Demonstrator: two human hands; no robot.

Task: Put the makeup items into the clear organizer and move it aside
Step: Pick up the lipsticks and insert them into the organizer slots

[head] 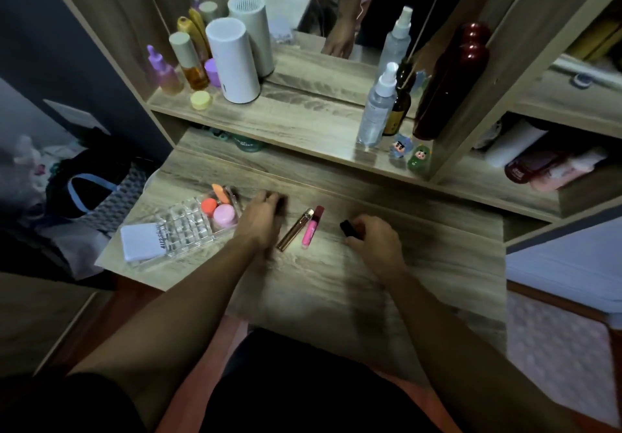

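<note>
Clear organizer (pixel 188 227) at centre left of the frame, on the wooden desk (pixel 336 281), holding an orange-red jar (pixel 209 206), a pink jar (pixel 223 215) and an orange sponge (pixel 220 193) in its far compartments, with a white compact (pixel 141 241) at its near end. Left hand (pixel 261 218) just right of the organizer, palm down, fingers curled and blurred; cannot tell whether anything is held. Between the hands, side by side on the desk: a gold tube (pixel 295 230) and a pink lip gloss (pixel 312 228). Right hand (pixel 373 235) at centre right, fingers closed around a small black item (pixel 346 228), its end sticking out leftward.
</note>
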